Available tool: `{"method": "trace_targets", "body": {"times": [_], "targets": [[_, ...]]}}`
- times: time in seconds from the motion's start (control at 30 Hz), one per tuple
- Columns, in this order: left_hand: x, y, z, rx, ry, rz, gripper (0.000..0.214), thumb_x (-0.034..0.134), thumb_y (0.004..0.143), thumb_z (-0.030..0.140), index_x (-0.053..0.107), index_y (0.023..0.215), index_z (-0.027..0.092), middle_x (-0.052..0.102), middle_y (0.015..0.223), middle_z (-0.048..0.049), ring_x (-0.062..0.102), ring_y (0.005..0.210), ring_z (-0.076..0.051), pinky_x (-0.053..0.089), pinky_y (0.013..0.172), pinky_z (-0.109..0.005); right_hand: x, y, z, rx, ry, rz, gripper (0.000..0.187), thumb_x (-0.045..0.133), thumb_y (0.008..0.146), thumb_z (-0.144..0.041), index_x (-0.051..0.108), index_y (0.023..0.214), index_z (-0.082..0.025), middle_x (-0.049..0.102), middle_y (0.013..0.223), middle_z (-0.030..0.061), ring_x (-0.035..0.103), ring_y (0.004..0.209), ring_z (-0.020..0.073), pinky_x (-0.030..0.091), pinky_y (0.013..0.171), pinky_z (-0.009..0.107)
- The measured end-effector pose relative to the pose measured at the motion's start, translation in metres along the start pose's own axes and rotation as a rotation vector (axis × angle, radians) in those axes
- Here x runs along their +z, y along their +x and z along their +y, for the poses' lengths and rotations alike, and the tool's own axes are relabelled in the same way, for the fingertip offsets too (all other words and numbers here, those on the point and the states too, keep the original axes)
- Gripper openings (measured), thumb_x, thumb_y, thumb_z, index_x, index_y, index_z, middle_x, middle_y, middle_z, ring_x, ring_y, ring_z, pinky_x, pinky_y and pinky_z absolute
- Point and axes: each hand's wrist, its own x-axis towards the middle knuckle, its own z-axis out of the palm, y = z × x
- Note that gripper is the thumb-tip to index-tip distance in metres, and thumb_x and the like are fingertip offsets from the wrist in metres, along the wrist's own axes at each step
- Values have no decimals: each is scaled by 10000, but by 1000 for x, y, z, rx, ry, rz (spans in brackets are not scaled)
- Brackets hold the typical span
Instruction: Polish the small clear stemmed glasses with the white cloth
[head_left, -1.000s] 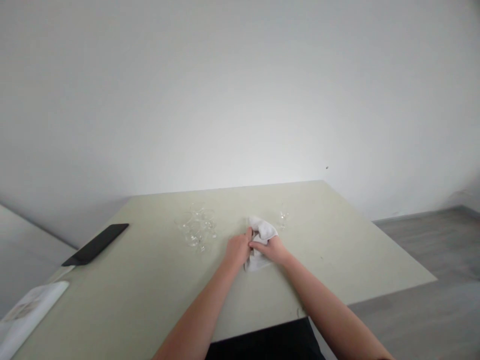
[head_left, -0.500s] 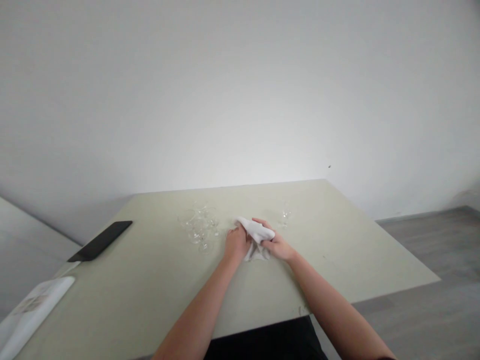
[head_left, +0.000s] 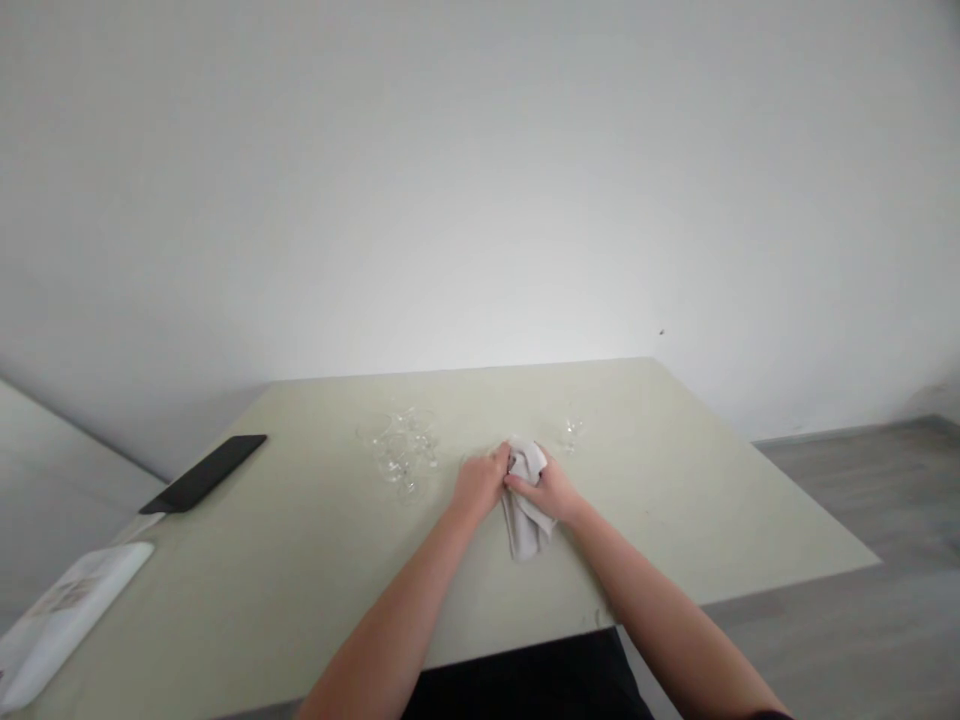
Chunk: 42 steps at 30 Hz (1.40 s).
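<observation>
Both hands meet over the middle of a pale table (head_left: 300,580). My left hand (head_left: 478,484) is closed on something small and dark that the white cloth (head_left: 525,505) mostly hides; I cannot make out what it is. My right hand (head_left: 550,490) is closed round the cloth, which hangs down below the fingers. A cluster of several clear stemmed glasses (head_left: 399,450) stands just left of the hands. One more clear glass (head_left: 571,432) stands just beyond the right hand.
A black phone (head_left: 205,473) lies at the table's left side, near the edge. A white flat package (head_left: 64,620) lies at the near left corner. A white wall rises behind; grey floor shows on the right.
The cloth was bunched high between the hands, then stretched sideways; now it hangs lower from my right hand. Both hands stay together at the same spot.
</observation>
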Motion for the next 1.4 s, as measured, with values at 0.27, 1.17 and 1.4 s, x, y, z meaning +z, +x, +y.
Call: {"method": "trace_targets", "body": {"times": [0.27, 1.17, 1.4], "targets": [[-2, 2, -6, 14, -11, 151, 266, 450, 932, 206, 526, 1185, 179, 659, 997, -119, 602, 1024, -251, 423, 907, -354, 10, 4, 1, 18, -143, 134, 397, 627, 807, -497, 643, 1062, -193, 624, 1030, 102, 576, 986, 266, 478, 898, 417], [6, 5, -9, -179, -86, 47, 229, 505, 879, 220, 636, 1051, 146, 713, 928, -126, 667, 910, -247, 445, 801, -316, -3, 2, -1, 6, 227, 22, 411, 596, 847, -403, 561, 1231, -262, 567, 1268, 62, 538, 1158, 214, 434, 988, 376], [8, 2, -8, -59, -110, 189, 202, 477, 868, 147, 561, 1050, 174, 689, 817, -76, 652, 825, -234, 421, 791, -335, 7, 3, 15, 218, 523, -39, 425, 514, 861, -507, 613, 1141, -203, 699, 969, 68, 643, 970, 254, 522, 850, 401]]}}
